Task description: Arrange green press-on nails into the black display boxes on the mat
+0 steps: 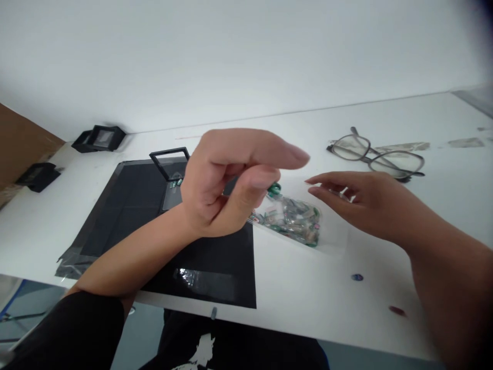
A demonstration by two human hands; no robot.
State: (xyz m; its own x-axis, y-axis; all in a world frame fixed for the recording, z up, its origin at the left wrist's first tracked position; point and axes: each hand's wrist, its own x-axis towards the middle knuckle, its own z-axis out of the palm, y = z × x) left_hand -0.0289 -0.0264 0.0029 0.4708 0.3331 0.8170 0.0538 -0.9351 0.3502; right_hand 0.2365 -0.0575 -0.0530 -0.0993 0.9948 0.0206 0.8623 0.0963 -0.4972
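White table (300, 293), packets (295, 221) with blurred markings (317, 226)

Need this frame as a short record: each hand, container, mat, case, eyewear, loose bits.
left hand: bare left hand raised, fingers curled; grip contents unclear
right hand: bare right hand beside the container, fingers pointing toward it; grip contents unclear
container: shallow whitish plastic box with small green-and-clear wrapped pieces
mat: flat black sheet, partly behind the left forearm
case: open black-framed case, lid tilted up, small greenish pieces inside
eyewear: dark-rimmed glasses
loose bits: small blue oval piece, small dark-red piece
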